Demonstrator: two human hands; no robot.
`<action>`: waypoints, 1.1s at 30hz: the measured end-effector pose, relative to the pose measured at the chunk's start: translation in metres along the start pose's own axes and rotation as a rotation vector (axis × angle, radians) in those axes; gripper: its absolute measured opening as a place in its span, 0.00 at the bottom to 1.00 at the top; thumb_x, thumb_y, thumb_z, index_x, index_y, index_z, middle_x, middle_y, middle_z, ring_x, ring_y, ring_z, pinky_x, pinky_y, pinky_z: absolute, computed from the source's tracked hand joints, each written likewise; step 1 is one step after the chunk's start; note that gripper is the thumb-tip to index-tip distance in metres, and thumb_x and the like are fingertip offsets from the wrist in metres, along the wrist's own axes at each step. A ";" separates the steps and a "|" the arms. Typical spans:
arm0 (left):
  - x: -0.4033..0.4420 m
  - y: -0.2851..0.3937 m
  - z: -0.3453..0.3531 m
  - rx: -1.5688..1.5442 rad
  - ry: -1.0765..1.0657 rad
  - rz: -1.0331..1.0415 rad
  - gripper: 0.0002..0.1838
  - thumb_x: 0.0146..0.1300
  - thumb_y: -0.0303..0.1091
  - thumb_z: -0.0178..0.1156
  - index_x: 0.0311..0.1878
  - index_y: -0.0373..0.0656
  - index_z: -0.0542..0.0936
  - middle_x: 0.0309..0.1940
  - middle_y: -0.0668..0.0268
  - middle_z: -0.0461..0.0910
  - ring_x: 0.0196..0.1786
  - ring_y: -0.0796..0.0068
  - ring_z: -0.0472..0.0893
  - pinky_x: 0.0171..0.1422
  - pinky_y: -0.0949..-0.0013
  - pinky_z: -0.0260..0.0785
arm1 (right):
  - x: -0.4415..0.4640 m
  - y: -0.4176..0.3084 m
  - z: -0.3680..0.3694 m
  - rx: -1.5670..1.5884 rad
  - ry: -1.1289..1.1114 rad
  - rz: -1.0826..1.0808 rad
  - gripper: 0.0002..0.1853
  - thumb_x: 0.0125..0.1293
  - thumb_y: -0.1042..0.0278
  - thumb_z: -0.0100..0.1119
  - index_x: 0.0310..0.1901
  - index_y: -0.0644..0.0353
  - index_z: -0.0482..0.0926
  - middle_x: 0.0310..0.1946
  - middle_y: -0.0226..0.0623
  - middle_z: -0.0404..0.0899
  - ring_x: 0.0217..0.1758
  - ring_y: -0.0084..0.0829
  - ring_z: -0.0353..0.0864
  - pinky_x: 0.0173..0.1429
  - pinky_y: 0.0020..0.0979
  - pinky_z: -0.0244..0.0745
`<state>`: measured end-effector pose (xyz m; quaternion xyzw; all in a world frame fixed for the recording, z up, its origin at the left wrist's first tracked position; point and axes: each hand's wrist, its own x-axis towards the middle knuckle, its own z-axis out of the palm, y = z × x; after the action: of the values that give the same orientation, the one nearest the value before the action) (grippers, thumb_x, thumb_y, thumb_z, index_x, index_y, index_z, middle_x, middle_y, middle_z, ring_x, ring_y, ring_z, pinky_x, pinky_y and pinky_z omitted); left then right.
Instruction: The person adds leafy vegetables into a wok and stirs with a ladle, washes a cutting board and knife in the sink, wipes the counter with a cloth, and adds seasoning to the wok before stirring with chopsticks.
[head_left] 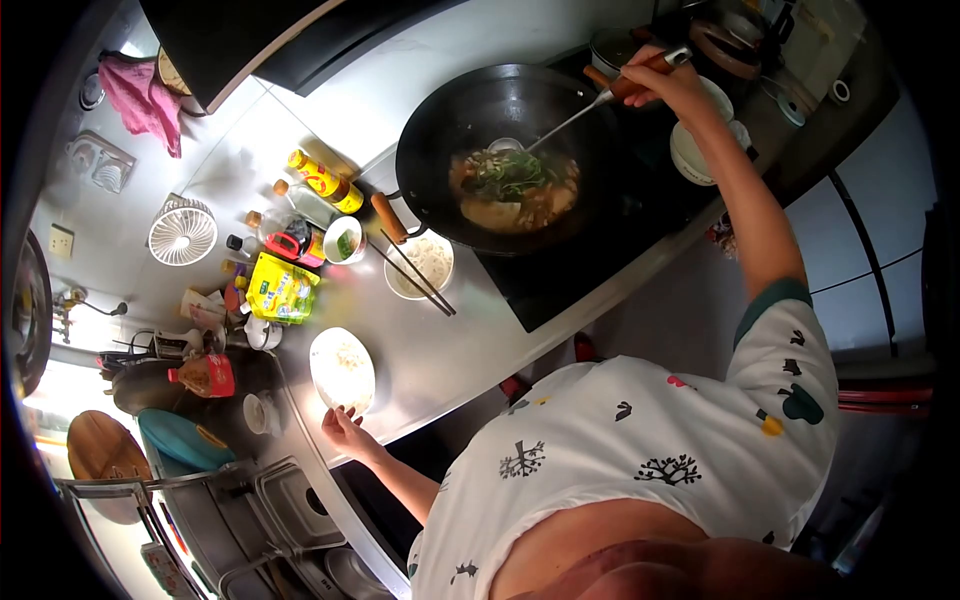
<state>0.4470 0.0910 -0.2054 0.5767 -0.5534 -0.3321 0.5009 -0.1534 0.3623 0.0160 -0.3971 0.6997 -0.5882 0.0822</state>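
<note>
My right hand is closed around the wooden handle of a ladle. Its metal bowl dips into a black wok on the cooktop, where leafy greens lie in brownish broth. My left hand has loosely curled, parted fingers at the near rim of a white oval dish with pale bits of food in it; whether it touches the rim is unclear. Between dish and wok stands a white bowl of pale food, with dark chopsticks lying across it.
Behind the bowls are a small cup with greens, a yellow pouch and several bottles, one with a yellow label. A small fan is at the wall. White bowls sit right of the wok; a sink is at lower left.
</note>
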 end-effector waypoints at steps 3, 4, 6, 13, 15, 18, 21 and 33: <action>0.001 0.006 0.008 -0.020 -0.007 0.004 0.11 0.70 0.32 0.52 0.49 0.36 0.74 0.40 0.60 0.81 0.37 0.72 0.83 0.32 0.74 0.75 | -0.022 -0.038 0.006 -0.073 -0.155 -0.204 0.06 0.65 0.66 0.61 0.36 0.59 0.80 0.31 0.35 0.82 0.32 0.24 0.83 0.36 0.23 0.81; 0.003 0.004 0.010 -0.028 -0.017 0.001 0.11 0.70 0.32 0.52 0.49 0.36 0.74 0.40 0.60 0.81 0.37 0.72 0.83 0.32 0.75 0.75 | -0.031 -0.053 0.011 -0.091 -0.181 -0.278 0.06 0.64 0.66 0.62 0.35 0.59 0.81 0.30 0.33 0.82 0.32 0.23 0.83 0.35 0.24 0.80; 0.005 0.001 0.016 -0.048 -0.038 -0.003 0.11 0.70 0.32 0.53 0.49 0.36 0.74 0.40 0.60 0.81 0.38 0.72 0.83 0.32 0.75 0.75 | -0.049 -0.084 0.014 -0.170 -0.247 -0.334 0.03 0.60 0.71 0.63 0.35 0.60 0.80 0.32 0.31 0.81 0.36 0.22 0.81 0.41 0.25 0.77; 0.006 0.006 0.034 -0.054 -0.119 -0.005 0.11 0.70 0.33 0.52 0.49 0.36 0.74 0.41 0.59 0.81 0.39 0.70 0.83 0.36 0.71 0.74 | -0.087 -0.133 0.003 -0.328 -0.422 -0.496 0.11 0.47 0.80 0.62 0.35 0.62 0.79 0.36 0.42 0.81 0.37 0.34 0.81 0.41 0.30 0.75; 0.008 0.007 0.038 -0.055 -0.135 -0.003 0.12 0.70 0.34 0.52 0.49 0.36 0.75 0.41 0.59 0.81 0.39 0.70 0.83 0.36 0.71 0.74 | -0.095 -0.139 0.000 -0.304 -0.432 -0.480 0.08 0.49 0.79 0.63 0.33 0.62 0.78 0.35 0.39 0.81 0.36 0.32 0.81 0.40 0.30 0.74; 0.010 0.012 0.044 -0.052 -0.158 0.004 0.11 0.69 0.34 0.53 0.48 0.36 0.75 0.41 0.59 0.81 0.39 0.70 0.82 0.36 0.71 0.74 | -0.105 -0.138 0.003 -0.306 -0.457 -0.471 0.09 0.49 0.78 0.64 0.35 0.63 0.79 0.35 0.40 0.80 0.36 0.33 0.81 0.40 0.29 0.74; 0.012 0.016 0.051 -0.062 -0.177 0.009 0.11 0.69 0.33 0.53 0.48 0.36 0.75 0.40 0.60 0.81 0.38 0.71 0.82 0.35 0.72 0.74 | -0.109 -0.117 0.020 -0.305 -0.501 -0.382 0.11 0.49 0.77 0.66 0.37 0.63 0.80 0.40 0.41 0.80 0.39 0.35 0.81 0.41 0.28 0.74; 0.008 0.018 0.052 -0.052 -0.210 -0.017 0.10 0.68 0.32 0.53 0.46 0.37 0.76 0.39 0.60 0.81 0.38 0.70 0.82 0.35 0.72 0.75 | -0.103 -0.044 0.058 -0.452 -0.371 -0.540 0.08 0.52 0.81 0.63 0.35 0.62 0.77 0.40 0.37 0.77 0.39 0.36 0.80 0.40 0.32 0.76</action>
<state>0.3943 0.0741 -0.2008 0.5303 -0.5890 -0.4092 0.4521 -0.0301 0.3863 0.0016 -0.6744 0.6552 -0.3382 -0.0399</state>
